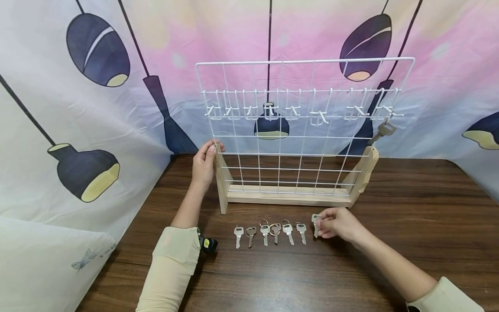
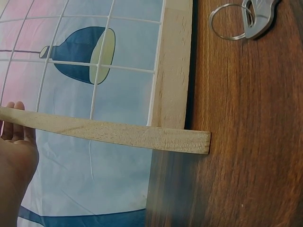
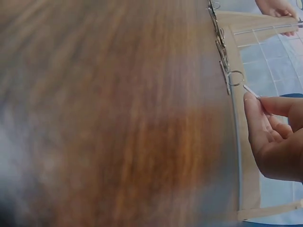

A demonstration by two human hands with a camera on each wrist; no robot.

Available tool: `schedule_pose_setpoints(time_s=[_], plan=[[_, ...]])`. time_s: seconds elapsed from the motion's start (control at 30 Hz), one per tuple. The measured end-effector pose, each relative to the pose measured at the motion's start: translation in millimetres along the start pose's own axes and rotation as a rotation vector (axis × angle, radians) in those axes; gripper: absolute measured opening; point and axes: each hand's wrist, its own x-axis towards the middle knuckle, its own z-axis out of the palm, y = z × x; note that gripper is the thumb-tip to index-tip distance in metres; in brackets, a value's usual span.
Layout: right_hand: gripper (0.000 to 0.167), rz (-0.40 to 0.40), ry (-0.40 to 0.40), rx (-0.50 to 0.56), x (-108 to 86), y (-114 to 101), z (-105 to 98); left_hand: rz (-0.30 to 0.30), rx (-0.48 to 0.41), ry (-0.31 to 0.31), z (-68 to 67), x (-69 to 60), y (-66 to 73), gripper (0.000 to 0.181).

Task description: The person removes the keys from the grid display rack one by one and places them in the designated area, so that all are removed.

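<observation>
My left hand grips the left wooden side post of a white wire grid rack, fingertips at the post's top. In the left wrist view the fingers show behind that post. Just in front of the rack's right end, my right hand pinches a silver key between thumb and fingers; in the right wrist view only the key's thin edge shows. Left of it, a row of several keys with rings lies on the table, a silver key being closest. Another key hangs from the rightmost hook.
White hooks line the grid's upper part. The rack's wooden base bar stands on a dark wooden table. A patterned cloth hangs behind and on the left. Near the left sleeve sits a black wrist device.
</observation>
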Motion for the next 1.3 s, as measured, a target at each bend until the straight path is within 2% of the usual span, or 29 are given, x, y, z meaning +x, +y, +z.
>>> schedule_pose_setpoints(time_s=[0.13,0.43,0.87,1.03,1.3], plan=[[0.013,0.026,-0.033,-0.002,2.2,3.1,2.1,0.001,0.009,0.000,-0.5,-0.2,1.0,0.031],[0.014,0.045,-0.042,-0.017,7.5,8.9,5.8,0.001,0.008,-0.004,-1.0,0.5,0.4,0.032],[0.008,0.078,-0.058,-0.089,9.7,3.1,6.4,-0.006,0.000,0.000,1.2,1.2,-0.4,0.032],[0.006,0.091,-0.041,-0.133,11.7,0.9,8.5,-0.009,0.000,0.003,1.0,1.7,-1.2,0.033],[0.004,0.161,0.041,-0.193,13.3,-4.4,13.4,-0.004,0.002,0.006,0.5,0.3,0.3,0.031]])
